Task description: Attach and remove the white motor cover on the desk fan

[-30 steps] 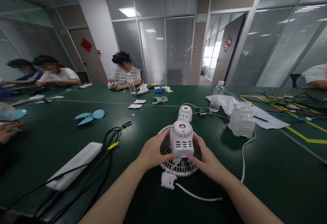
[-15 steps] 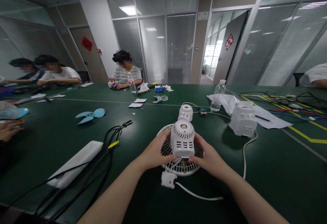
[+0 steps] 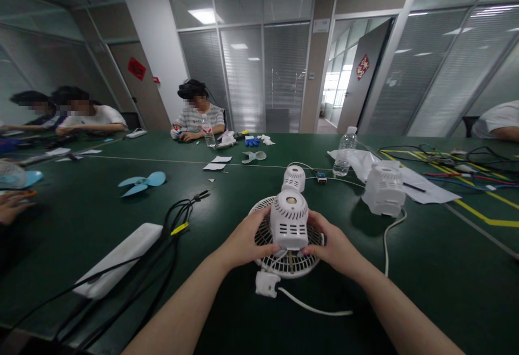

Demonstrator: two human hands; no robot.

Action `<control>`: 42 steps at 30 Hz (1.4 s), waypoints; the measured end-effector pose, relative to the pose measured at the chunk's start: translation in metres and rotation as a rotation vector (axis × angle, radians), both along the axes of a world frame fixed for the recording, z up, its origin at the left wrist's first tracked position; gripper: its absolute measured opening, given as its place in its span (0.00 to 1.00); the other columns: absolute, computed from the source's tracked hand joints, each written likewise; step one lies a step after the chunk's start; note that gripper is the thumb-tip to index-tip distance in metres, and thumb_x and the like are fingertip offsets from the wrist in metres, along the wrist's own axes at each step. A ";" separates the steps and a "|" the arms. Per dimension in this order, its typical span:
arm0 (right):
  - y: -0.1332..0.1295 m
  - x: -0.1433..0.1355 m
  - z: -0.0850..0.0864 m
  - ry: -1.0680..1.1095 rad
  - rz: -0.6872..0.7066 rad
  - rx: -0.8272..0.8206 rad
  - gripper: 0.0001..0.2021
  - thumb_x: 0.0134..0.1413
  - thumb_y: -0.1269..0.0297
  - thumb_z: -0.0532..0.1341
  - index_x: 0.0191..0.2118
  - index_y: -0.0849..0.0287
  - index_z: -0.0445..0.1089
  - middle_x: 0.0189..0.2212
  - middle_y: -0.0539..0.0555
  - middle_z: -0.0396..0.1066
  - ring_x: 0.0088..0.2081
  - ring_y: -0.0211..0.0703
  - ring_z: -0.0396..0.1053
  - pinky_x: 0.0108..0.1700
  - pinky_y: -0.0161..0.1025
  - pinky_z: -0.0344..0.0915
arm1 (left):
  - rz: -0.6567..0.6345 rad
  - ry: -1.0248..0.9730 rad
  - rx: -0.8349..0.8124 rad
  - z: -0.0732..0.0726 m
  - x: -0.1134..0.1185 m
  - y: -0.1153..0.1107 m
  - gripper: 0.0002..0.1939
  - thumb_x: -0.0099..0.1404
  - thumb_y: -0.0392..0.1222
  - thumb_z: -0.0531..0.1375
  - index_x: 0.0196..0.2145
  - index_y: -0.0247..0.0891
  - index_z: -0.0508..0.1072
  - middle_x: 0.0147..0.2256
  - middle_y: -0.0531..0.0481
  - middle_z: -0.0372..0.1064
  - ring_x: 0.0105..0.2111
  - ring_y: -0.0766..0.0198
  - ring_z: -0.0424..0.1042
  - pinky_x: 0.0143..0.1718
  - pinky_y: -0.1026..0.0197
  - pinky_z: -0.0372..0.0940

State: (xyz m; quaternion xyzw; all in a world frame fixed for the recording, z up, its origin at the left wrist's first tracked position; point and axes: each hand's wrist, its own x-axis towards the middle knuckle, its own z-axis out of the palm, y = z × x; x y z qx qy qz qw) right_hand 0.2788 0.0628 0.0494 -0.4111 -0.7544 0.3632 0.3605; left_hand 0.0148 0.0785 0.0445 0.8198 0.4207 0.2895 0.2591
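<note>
A white vented motor housing [image 3: 290, 219] stands over a round white fan grille [image 3: 298, 268] on the green table. My left hand [image 3: 245, 240] grips the housing from the left, its thumb at the lower front edge. From the right, my right hand [image 3: 334, 244] holds the same housing, thumb near its lower corner. Just behind stands a second, smaller-looking white housing [image 3: 294, 178]. In front of the grille lies a small white plastic piece [image 3: 267, 284] beside a white cable [image 3: 312, 308].
Another white housing [image 3: 384, 188] and a clear bottle [image 3: 346, 152] are to the right. On the left lie a white power strip [image 3: 117, 260], black cables [image 3: 175, 236] and a blue fan blade [image 3: 142, 182]. A person [image 3: 198, 112] sits across the table [image 3: 227, 203].
My right thumb has shifted slightly along the housing's lower right. The view has moved a little; both hands remain around the housing.
</note>
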 end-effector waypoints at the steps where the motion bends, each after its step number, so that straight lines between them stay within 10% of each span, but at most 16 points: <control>1: 0.000 0.000 0.000 0.001 -0.001 0.004 0.40 0.44 0.64 0.71 0.62 0.53 0.52 0.61 0.58 0.59 0.61 0.50 0.59 0.64 0.54 0.54 | 0.003 0.003 -0.007 0.001 0.000 0.000 0.45 0.53 0.54 0.66 0.63 0.44 0.51 0.62 0.41 0.54 0.60 0.45 0.56 0.59 0.40 0.54; 28: -0.003 0.003 0.009 -0.120 -0.002 0.011 0.38 0.46 0.61 0.69 0.62 0.53 0.53 0.60 0.58 0.61 0.60 0.54 0.60 0.63 0.57 0.55 | 0.016 0.003 0.005 0.003 0.001 0.001 0.44 0.51 0.54 0.67 0.61 0.43 0.55 0.60 0.41 0.57 0.59 0.46 0.58 0.59 0.41 0.54; 42: -0.009 -0.014 -0.019 -0.314 -0.190 0.121 0.59 0.41 0.51 0.69 0.68 0.49 0.26 0.67 0.58 0.42 0.67 0.60 0.43 0.64 0.61 0.42 | 0.091 -0.180 0.159 -0.014 -0.010 0.018 0.34 0.65 0.66 0.48 0.58 0.39 0.60 0.56 0.41 0.62 0.57 0.50 0.61 0.59 0.47 0.54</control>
